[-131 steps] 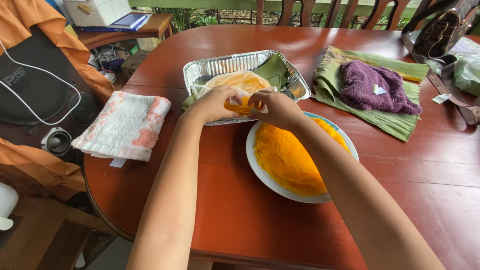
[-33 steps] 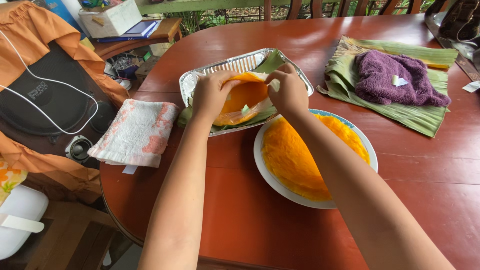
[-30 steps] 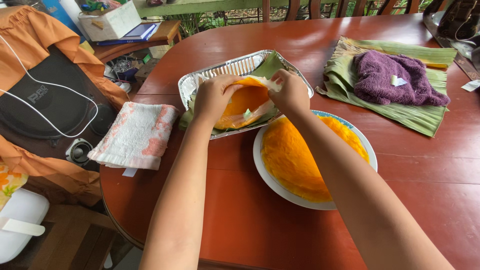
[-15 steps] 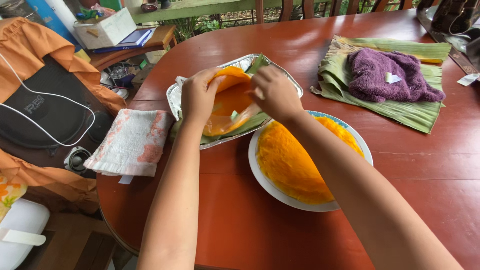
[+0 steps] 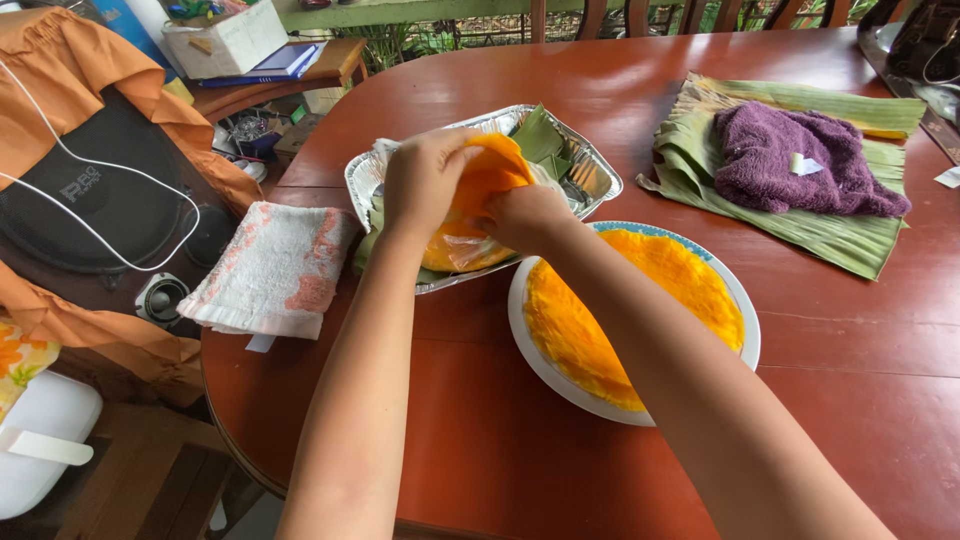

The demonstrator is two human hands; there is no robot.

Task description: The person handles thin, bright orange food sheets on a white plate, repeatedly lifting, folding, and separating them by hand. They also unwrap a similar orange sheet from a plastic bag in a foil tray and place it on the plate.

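Observation:
Both my hands are over a foil tray (image 5: 590, 172) on a red-brown wooden table (image 5: 620, 90). My left hand (image 5: 425, 180) grips the upper edge of a thin orange sheet (image 5: 487, 175) and folds it over. My right hand (image 5: 528, 215) presses on the same sheet from the lower right. Clear plastic film (image 5: 462, 255) lies under the sheet, and green leaf pieces (image 5: 540, 135) sit at the tray's back. Next to the tray, a white plate (image 5: 745, 330) holds a flat stack of orange sheets (image 5: 650, 290).
A pink-and-white cloth (image 5: 275, 270) lies at the table's left edge. Banana leaves (image 5: 800, 225) carrying a purple towel (image 5: 800, 160) lie at the right. Off the table to the left are a black speaker (image 5: 95, 200) draped in orange fabric, a white stool (image 5: 40, 440) and a small side table with books (image 5: 280, 65).
The orange sheet lay flat in the tray at first. My hands have lifted its near edge and folded it over, and my view has shifted right.

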